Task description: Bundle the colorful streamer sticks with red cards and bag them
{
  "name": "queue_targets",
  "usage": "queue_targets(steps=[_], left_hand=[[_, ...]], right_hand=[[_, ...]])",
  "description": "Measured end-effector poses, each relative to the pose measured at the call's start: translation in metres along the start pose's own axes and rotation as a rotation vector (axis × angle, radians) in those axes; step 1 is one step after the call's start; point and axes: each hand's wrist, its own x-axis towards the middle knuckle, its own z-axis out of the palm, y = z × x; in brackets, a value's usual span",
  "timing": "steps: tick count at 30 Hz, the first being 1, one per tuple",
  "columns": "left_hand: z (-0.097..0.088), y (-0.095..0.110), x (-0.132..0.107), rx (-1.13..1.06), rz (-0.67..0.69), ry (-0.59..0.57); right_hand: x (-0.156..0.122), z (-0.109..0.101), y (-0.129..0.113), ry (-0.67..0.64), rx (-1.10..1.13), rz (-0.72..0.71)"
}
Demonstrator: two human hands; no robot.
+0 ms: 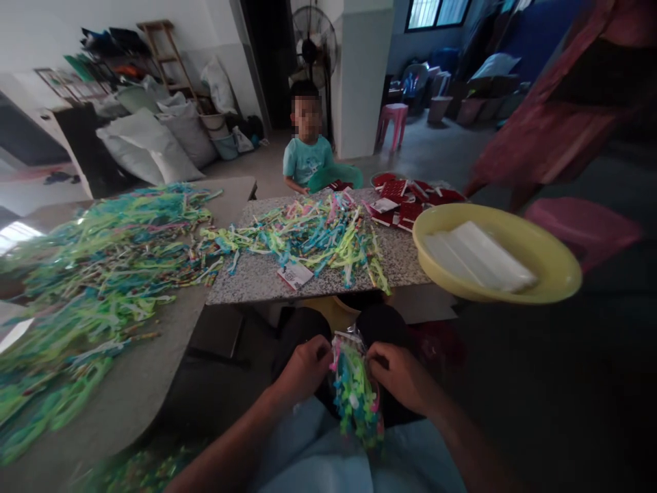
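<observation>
Over my lap hangs a bundle of colourful plastic strands (354, 390), green, blue and pink, which seems to sit in a clear plastic bag. My left hand (309, 363) pinches its upper left edge. On the opposite edge, my right hand (396, 368) has its fingers closed in the same way. Between the hands, the top of the bag looks whitish and shiny. In front, a heap of similar strands (313, 233) lies on the speckled table (246, 291), with a small printed card (295, 274) at its near side.
A larger strand pile (102, 253) covers the left table (179, 329). At the right, a yellow basin (557, 274) holds clear plastic bags (477, 257). Red packets (405, 205) lie at the back right. A person in a teal shirt (308, 161) is across the table; another person in reddish clothing (554, 137) is at the right.
</observation>
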Motion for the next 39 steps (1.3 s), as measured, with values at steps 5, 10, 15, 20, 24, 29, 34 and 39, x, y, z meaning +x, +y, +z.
queue_targets(steps=[5, 10, 15, 20, 24, 29, 34, 39], left_hand=[[-0.003, 0.001, -0.002, -0.023, 0.103, -0.095], [-0.010, 0.006, -0.005, 0.045, 0.214, -0.118], [-0.015, 0.009, -0.008, 0.134, 0.198, -0.113], [-0.010, 0.009, -0.010, 0.127, 0.136, -0.068], [-0.006, 0.009, -0.010, 0.108, 0.204, -0.086], [-0.009, 0.012, -0.013, 0.193, 0.140, -0.087], [-0.007, 0.011, -0.010, 0.202, 0.077, -0.075], [0.003, -0.004, 0.005, 0.099, 0.066, -0.055]], right_hand=[[-0.004, -0.007, -0.013, 0.080, 0.050, -0.214], [-0.011, -0.007, -0.039, -0.132, 0.011, -0.353], [-0.012, 0.000, -0.039, -0.114, -0.035, -0.338], [-0.012, 0.002, -0.031, -0.102, -0.112, -0.382], [-0.013, 0.009, -0.029, -0.086, -0.217, -0.400], [-0.019, 0.013, -0.028, -0.001, -0.295, -0.374], [-0.023, 0.009, -0.034, -0.036, -0.266, -0.291], [-0.022, 0.010, -0.035, -0.050, -0.278, -0.340]])
